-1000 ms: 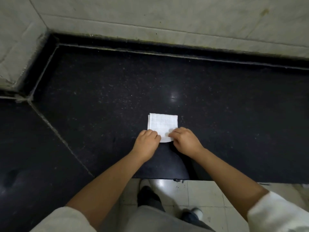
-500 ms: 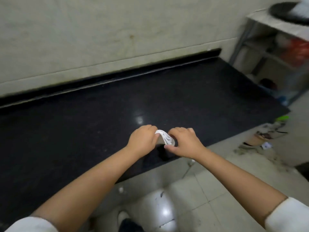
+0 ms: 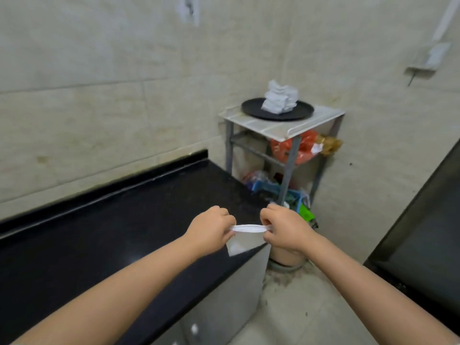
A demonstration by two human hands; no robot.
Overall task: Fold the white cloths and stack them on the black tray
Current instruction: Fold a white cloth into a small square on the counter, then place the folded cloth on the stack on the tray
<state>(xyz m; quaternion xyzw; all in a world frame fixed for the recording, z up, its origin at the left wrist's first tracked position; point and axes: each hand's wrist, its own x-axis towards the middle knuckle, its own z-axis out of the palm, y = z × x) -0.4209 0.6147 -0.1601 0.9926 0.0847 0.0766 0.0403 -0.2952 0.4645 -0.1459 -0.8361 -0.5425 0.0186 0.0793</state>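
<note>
A folded white cloth [image 3: 245, 237] hangs in the air above the right end of the black counter [image 3: 104, 235]. My left hand [image 3: 211, 232] pinches its left top corner and my right hand [image 3: 283, 229] pinches the right one. Farther off, up and to the right, a round black tray [image 3: 251, 108] lies on a small metal stand [image 3: 281, 128]. A stack of folded white cloths [image 3: 280, 99] sits on the tray.
The stand has lower shelves stuffed with a red bag [image 3: 296, 149] and blue items [image 3: 263, 188]. A pale bucket [image 3: 286, 257] stands on the floor beside the counter end. A dark panel [image 3: 423, 227] fills the right side. Tiled wall behind.
The cloth lay flat on the counter a second ago; both hands have lifted it off. My view has swung right and up, bringing the stand and tray into sight.
</note>
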